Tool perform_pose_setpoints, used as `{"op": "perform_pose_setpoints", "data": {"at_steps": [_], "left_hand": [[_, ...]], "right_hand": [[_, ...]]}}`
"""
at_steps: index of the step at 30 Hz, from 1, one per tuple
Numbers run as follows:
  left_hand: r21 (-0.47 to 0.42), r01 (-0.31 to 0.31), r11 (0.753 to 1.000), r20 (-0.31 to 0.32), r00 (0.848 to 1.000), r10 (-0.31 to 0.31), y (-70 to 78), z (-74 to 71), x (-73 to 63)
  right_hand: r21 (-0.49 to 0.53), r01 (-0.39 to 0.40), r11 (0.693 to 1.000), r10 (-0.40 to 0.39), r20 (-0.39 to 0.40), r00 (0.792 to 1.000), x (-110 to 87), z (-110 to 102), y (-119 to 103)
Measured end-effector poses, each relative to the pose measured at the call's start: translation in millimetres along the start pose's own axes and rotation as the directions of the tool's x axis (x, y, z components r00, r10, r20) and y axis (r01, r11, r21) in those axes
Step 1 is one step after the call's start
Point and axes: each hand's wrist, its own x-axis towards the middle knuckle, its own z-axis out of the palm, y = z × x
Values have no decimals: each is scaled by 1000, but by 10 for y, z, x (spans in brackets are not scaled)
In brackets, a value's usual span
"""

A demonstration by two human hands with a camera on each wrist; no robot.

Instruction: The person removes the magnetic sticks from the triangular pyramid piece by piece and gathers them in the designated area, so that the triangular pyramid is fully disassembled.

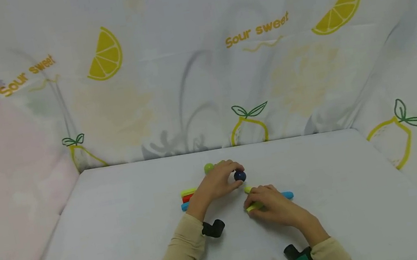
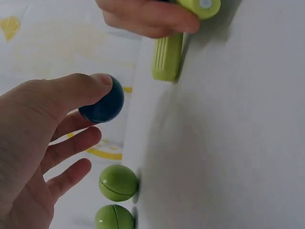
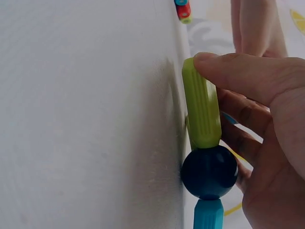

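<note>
On a white counter (image 1: pixel 109 254), at the left, three slim rods lie side by side: a lime rod (image 1: pixel 188 192), a red rod (image 1: pixel 187 198) and a blue rod (image 1: pixel 185 207), their right ends hidden behind the left arm. Just to their right and farther back are two glossy green balls, the near green ball (image 2: pixel 114 218) and the far green ball (image 2: pixel 118 183), each ringed by a thin seam. Next comes the left hand (image 1: pixel 218 183), its grip pinching a smooth, shiny loose navy ball (image 1: pixel 240 176) between thumb and fingers, the remaining fingers spread. Close by, at centre, the end of a ribbed lime bar (image 1: pixel 248 190) points toward that ball; how its other end sits is hidden. Beside it, the right hand (image 1: pixel 273 205) has its grip around a chunky lime stick (image 3: pixel 202 102), thumb on the tip and fingers behind. This stick has bevelled edges and fine lengthwise grooves, and its far end meets a second polished navy sphere (image 3: pixel 209 171). On the sphere's other side, a bright blue bar (image 1: pixel 287 195) continues the line, emerging to the right of the fingers.
</note>
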Motion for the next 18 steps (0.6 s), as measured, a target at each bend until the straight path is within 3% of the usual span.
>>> {"op": "perform_pose_setpoints", "data": {"at_steps": [9,18], "left_hand": [[147,115,982,-21,993,-114,-165,50,229],[221,135,966,-27,991,-132,-240,145,320]], "right_hand": [[46,-28,999,26,38,999,12,3,-48],[69,45,997,-46,25,999,23,17,-82]]}}
